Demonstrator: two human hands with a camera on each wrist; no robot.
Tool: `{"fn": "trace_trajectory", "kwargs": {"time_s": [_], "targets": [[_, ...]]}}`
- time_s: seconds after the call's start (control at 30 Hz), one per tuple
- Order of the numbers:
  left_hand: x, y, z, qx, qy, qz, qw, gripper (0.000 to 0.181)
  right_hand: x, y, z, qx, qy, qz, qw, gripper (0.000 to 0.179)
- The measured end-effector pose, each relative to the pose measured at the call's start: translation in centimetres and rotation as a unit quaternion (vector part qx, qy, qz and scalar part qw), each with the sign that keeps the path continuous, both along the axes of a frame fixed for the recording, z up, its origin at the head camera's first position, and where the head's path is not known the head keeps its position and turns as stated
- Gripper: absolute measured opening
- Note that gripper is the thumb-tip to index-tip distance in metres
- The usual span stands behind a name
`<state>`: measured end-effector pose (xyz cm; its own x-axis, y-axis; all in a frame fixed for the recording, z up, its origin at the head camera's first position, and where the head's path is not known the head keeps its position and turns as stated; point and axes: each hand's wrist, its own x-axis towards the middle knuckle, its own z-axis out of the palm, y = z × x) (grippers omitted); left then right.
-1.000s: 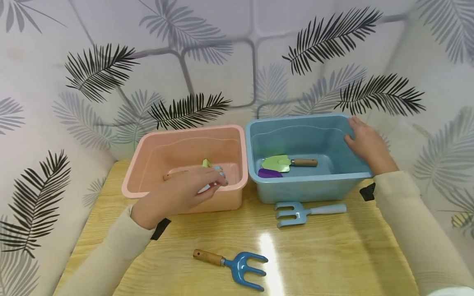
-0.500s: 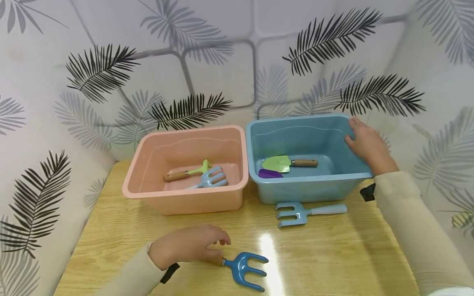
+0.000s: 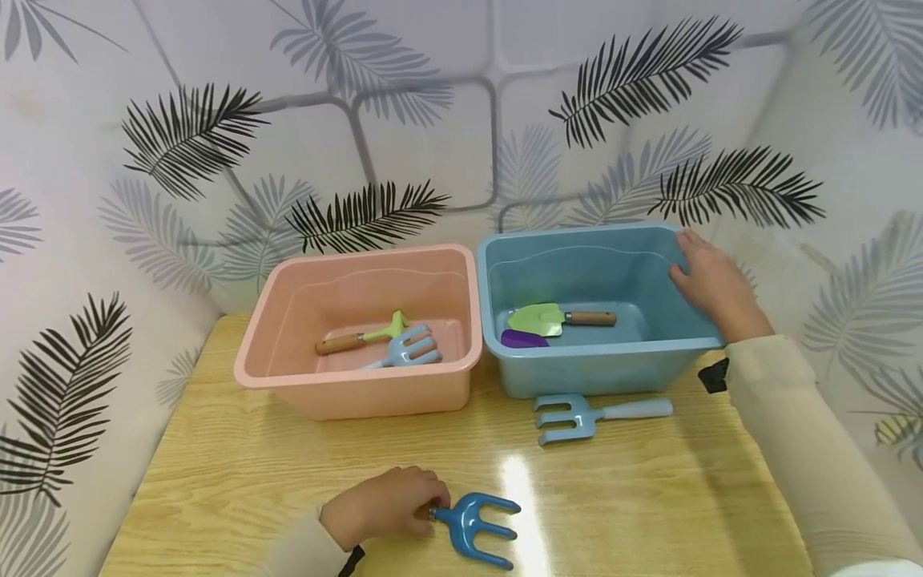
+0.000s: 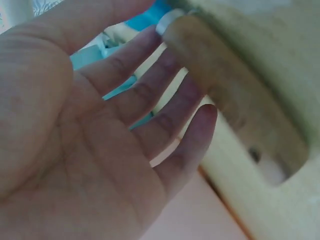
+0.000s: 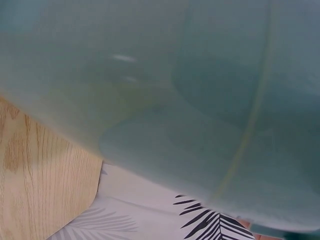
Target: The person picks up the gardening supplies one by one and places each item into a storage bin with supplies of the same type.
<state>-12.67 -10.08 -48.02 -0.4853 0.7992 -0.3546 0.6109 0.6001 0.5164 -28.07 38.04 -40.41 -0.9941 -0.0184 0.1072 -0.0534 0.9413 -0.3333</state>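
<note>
In the head view, my left hand (image 3: 392, 503) is low on the table, its thumb and fingers at the wooden handle of a blue three-pronged hand fork (image 3: 469, 525). The left wrist view shows that wooden handle (image 4: 240, 100) close up, with fingertips right against it near the metal collar. My right hand (image 3: 721, 280) grips the right rim of a blue plastic bin (image 3: 606, 367), thumb on the inner side. From the right wrist, the bin wall (image 5: 150, 100) fills most of the view. A light-blue hand fork (image 3: 573, 418) lies in front of that bin.
Left of the blue bin stands a pink bin (image 3: 389, 394), holding a green-headed tool (image 3: 385, 330) with a wooden handle and a pale-blue fork (image 3: 411, 349). Inside the blue bin are a green trowel (image 3: 537, 319) and a purple piece (image 3: 524, 339). A patterned wall (image 3: 433, 120) rises behind.
My left hand has come out from over the pink bin, down toward the front, and taken hold of the blue fork's handle. My right hand stays on the bin rim.
</note>
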Motion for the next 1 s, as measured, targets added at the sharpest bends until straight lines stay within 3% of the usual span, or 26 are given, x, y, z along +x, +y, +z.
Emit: {"fn": "trace_trajectory", "kwargs": {"time_s": [0.23, 0.43, 0.63, 1.0], "targets": [[0.7, 0.4, -1.3, 0.026, 0.068, 0.008, 0.9973, 0.020, 0.0, 0.0, 0.0, 0.001, -0.001, 0.000, 1.0000, 0.059], [1.1, 0.6, -1.9, 0.035, 0.103, 0.013, 0.9940, 0.016, -0.1, 0.0, 0.0, 0.001, 0.000, -0.001, 1.0000, 0.059], [1.0, 0.6, -2.7, 0.045, 0.114, 0.010, 0.9924, 0.016, 0.0, 0.1, 0.2, 0.001, -0.003, -0.007, 1.0000, 0.059], [1.1, 0.6, -3.0, 0.071, 0.121, 0.002, 0.9901, 0.018, 0.0, 0.0, 0.1, 0.005, 0.004, -0.005, 1.0000, 0.058]]}}
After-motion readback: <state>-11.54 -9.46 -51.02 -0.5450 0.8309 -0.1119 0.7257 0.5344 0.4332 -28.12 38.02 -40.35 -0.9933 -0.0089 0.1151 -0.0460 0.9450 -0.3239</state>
